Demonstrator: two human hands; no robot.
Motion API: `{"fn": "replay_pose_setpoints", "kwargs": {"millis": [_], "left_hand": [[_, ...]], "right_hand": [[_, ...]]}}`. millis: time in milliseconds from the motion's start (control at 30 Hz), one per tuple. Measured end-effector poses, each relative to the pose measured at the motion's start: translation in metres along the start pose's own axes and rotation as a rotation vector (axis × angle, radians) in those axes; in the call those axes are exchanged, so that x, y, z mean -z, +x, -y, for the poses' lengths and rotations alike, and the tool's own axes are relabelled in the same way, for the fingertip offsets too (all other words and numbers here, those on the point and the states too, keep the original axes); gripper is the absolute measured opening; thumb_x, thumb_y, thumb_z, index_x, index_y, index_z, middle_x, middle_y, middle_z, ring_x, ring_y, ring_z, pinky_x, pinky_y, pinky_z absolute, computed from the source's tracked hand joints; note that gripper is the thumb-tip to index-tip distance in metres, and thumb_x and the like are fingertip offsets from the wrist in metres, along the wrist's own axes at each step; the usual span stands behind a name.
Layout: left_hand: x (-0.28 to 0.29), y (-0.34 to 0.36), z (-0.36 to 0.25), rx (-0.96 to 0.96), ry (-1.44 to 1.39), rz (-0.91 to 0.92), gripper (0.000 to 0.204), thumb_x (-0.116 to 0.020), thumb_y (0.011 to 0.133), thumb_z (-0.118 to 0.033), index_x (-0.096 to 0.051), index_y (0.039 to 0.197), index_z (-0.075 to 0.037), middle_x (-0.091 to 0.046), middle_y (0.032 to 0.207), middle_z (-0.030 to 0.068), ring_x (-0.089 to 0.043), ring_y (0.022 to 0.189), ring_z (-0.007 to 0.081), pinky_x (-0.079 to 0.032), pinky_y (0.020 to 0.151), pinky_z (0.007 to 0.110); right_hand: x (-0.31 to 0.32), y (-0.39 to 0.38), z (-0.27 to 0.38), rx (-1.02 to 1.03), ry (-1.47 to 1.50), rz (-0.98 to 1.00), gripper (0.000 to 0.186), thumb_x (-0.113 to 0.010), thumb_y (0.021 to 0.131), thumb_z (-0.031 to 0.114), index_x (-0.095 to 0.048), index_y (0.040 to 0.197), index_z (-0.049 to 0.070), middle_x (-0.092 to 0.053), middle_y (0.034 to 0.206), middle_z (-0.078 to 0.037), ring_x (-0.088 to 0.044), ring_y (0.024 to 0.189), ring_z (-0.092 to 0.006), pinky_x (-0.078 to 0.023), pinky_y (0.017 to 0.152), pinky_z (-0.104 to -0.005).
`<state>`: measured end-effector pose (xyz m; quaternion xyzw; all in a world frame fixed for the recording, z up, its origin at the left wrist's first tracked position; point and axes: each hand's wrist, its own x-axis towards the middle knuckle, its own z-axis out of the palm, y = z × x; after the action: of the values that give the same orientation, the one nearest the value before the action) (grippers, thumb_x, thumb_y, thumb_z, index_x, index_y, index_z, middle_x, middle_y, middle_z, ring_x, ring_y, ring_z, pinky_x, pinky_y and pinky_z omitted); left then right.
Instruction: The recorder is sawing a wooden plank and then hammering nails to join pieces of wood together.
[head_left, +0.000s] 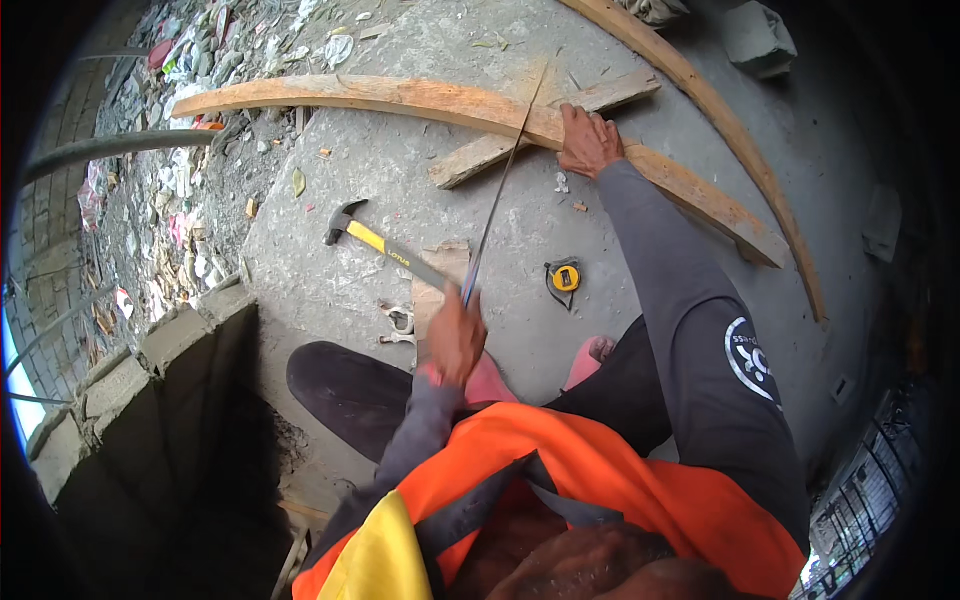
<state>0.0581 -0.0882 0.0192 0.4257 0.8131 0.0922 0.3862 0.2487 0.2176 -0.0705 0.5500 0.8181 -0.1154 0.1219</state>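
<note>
My left hand (pixel 452 335) is closed on a handsaw, its thin blade (pixel 500 200) reaching up across a long timber plank (pixel 400 97). My right hand (pixel 590 140) grips that plank just right of the blade, fingers curled over it. The plank rests across a shorter weathered board (pixel 470 162). Beside my left hand lie a yellow and black hammer (pixel 370 238), a flat board (pixel 440 262) and a pale looped object (pixel 398 323) that I cannot make out. A yellow tape measure (pixel 564 278) lies on the concrete between my hands.
A second long plank (pixel 700 90) runs along the right, with a concrete block (pixel 760 40) beyond it. Rubble and litter (pixel 180 210) cover the ground at the left. A broken block wall (pixel 145 370) with a dark drop stands at lower left. A curved pipe (pixel 120 142) crosses the left edge.
</note>
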Motion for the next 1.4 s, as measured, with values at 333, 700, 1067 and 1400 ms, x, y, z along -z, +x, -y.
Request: {"fn": "replay_pose_setpoints", "kwargs": {"millis": [333,700,1067,1400], "left_hand": [[0.014,0.003,-0.008,-0.104,-0.069,-0.162,0.028,-0.060,0.102,-0.029,-0.051,0.101,-0.002,-0.060,0.069,0.0308,-0.061,0.069,0.0534,-0.044,0.058,0.058],[-0.020,0.011,-0.010,-0.051,-0.338,-0.061,0.041,-0.062,0.102,-0.040,-0.053,0.104,0.000,-0.057,0.069,0.0241,-0.058,0.065,0.0434,-0.044,0.060,0.047],[0.033,0.016,0.053,0.139,-0.460,-0.427,0.048,-0.063,0.101,-0.048,-0.052,0.093,-0.002,-0.050,0.069,0.0039,-0.046,0.058,0.0139,-0.039,0.052,0.033],[0.035,0.053,0.011,0.092,-0.406,-0.289,0.048,-0.058,0.103,-0.049,-0.054,0.097,-0.002,-0.048,0.065,0.0154,-0.045,0.060,0.0264,-0.038,0.057,0.043]], "right_hand": [[0.031,0.007,0.008,0.089,0.023,-0.099,0.055,-0.076,0.077,0.032,-0.048,0.119,0.008,-0.064,0.113,-0.019,-0.068,0.104,-0.0404,-0.054,0.089,-0.0524],[0.011,-0.007,-0.018,0.051,0.045,-0.170,0.074,-0.077,0.078,0.059,-0.053,0.122,0.005,-0.065,0.117,-0.018,-0.063,0.113,-0.0384,-0.052,0.093,-0.0530],[-0.004,0.101,0.144,0.365,0.277,-0.120,0.097,-0.060,0.079,0.083,-0.056,0.133,0.003,-0.058,0.132,-0.017,-0.050,0.130,-0.0357,-0.041,0.101,-0.0604],[0.048,0.098,0.069,0.278,0.108,-0.311,0.088,-0.066,0.080,0.076,-0.061,0.128,0.003,-0.060,0.128,-0.015,-0.055,0.127,-0.0325,-0.047,0.101,-0.0512]]}}
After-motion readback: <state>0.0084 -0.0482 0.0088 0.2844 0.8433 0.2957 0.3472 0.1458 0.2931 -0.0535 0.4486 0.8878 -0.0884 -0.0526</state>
